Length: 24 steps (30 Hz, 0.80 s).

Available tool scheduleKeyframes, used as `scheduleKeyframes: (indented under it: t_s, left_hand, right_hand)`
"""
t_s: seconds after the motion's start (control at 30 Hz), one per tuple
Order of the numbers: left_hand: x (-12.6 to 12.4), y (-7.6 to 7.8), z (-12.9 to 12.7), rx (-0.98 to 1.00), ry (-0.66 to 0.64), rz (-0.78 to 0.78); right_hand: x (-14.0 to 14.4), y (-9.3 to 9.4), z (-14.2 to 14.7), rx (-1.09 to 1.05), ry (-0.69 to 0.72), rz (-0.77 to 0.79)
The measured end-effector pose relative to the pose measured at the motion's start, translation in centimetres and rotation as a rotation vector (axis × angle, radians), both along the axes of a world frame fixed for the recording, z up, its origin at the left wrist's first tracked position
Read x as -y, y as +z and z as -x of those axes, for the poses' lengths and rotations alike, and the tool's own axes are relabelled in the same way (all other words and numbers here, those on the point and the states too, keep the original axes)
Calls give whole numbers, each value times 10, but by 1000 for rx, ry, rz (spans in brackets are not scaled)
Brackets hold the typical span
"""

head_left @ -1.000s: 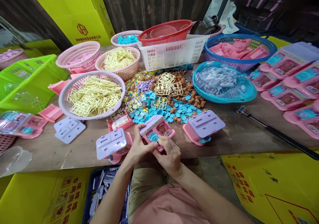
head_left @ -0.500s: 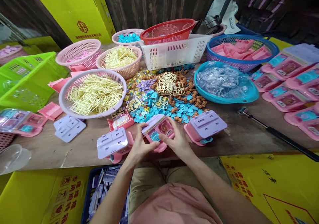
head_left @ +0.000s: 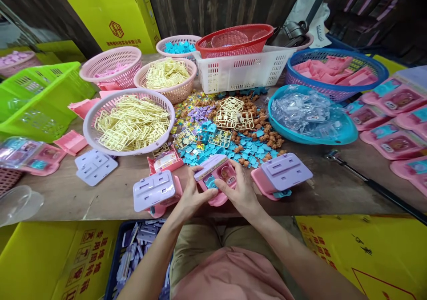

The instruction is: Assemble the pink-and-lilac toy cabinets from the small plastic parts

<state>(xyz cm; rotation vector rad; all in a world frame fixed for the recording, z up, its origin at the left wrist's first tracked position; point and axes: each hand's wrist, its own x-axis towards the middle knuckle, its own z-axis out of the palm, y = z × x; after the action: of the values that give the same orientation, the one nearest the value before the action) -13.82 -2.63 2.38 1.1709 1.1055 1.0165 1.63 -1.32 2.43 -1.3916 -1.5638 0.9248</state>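
Brown worktable (head_left: pixel 320 195), strewn with parts. One pink-and-lilac toy (head_left: pixel 220 174), between both hands' fingers; lilac top (head_left: pixel 211 164) and blue piece (head_left: pixel 210 182) in place, apparently nearly complete. Left hand (head_left: pixel 191 198): fingers partly curled, gripping its left end. Right hand (head_left: pixel 244 194): fingers slightly spread, clasping its right side, thumb across front. Beyond fingers: loose blue pieces (head_left: pixel 248 149), evidently unused. Right of fingers: lilac-topped unit (head_left: pixel 283 172), seemingly part-built.

“HAPPY PET” runs along the strip (head_left: pixel 213 168) of the held toy (head_left: pixel 216 175) — a red hexagonal logo (head_left: pixel 116 29) and “有限公司” mark the yellow carton (head_left: pixel 96 2), red characters (head_left: pixel 92 251) the lower boxes (head_left: pixel 36 264)
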Motion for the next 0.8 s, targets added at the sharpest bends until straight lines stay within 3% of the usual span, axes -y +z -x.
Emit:
scheduleKeyframes:
  t_s: [0.17, 0.3, 0.43, 0.53, 0.67, 0.73, 0.8]
  left_hand:
    - [1, -2, -1, -68, 3, -69]
    - [2, -7, 0, -246, -36, -212]
    - [-2, -18, 3, -521, -163, -435]
    - [-2, -18, 4, -582, -258, -464]
    - [2, 7, 5, -681, -289, -494]
    - [-5, 27, 6, -738, -230, -555]
    - [-29, 47, 6, -815, -117, -615]
  right_hand:
    - [3, 3, -3, -2, 28, 13]
    - [1, 13, -23, 65, 152, 48]
    - [-34, 34, -60, 306, 131, -80]
    - [-71, 50, -78, 652, 73, -118]
    - [-90, 54, -70, 852, 128, -157]
    - [-83, 51, -58, 823, 185, -187]
    - [-72, 50, -47, 786, 201, -206]
